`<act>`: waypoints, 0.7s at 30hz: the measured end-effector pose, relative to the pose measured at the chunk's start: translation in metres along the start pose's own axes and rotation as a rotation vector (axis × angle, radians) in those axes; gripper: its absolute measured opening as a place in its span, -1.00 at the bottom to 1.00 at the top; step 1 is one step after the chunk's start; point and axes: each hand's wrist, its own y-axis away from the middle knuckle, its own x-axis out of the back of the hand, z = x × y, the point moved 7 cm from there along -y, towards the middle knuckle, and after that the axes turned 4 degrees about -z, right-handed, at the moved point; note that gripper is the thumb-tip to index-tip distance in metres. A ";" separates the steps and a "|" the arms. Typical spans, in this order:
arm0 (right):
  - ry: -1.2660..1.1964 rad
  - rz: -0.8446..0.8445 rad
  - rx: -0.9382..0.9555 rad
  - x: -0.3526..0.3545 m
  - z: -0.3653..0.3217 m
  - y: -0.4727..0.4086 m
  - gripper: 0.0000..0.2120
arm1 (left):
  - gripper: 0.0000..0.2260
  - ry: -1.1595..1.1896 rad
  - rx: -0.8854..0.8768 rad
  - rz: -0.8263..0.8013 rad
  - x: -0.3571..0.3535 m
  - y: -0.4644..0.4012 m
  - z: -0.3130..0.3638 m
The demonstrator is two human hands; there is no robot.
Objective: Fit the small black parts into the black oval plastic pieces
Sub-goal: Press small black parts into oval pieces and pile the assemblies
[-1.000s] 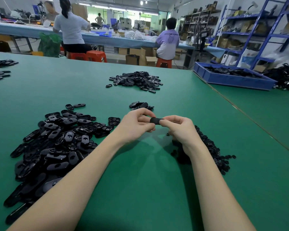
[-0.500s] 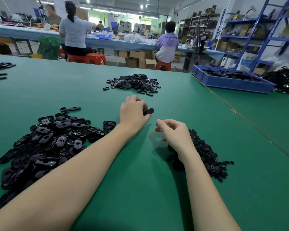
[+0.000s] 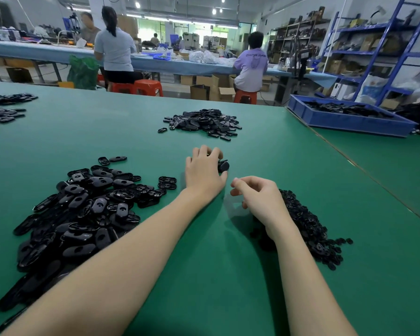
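Oval plastic piece [image 3: 223, 166]: on the green surface [image 3: 204, 275] at the left hand [image 3: 204, 173], its fingers curled over and touching it; right hand [image 3: 257, 197] loosely curled, grasping nothing discernible, nearer the small-parts heap [image 3: 308, 226].

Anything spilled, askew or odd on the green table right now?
Nothing stands out. The oval pieces and small parts lie in loose heaps on the table. The left hand rests over the small cluster of ovals; the right hand hovers, fingers curled.
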 end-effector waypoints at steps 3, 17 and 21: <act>0.018 -0.001 0.018 -0.001 -0.002 0.000 -0.79 | -0.71 0.169 0.023 0.015 0.012 0.025 -0.001; 0.217 0.015 0.059 -0.010 -0.006 0.001 -0.83 | -0.67 -0.145 0.196 -0.134 0.052 0.050 -0.059; 0.253 0.005 0.056 -0.013 -0.006 0.000 -0.83 | -0.62 -0.306 0.281 -0.187 0.052 0.053 -0.078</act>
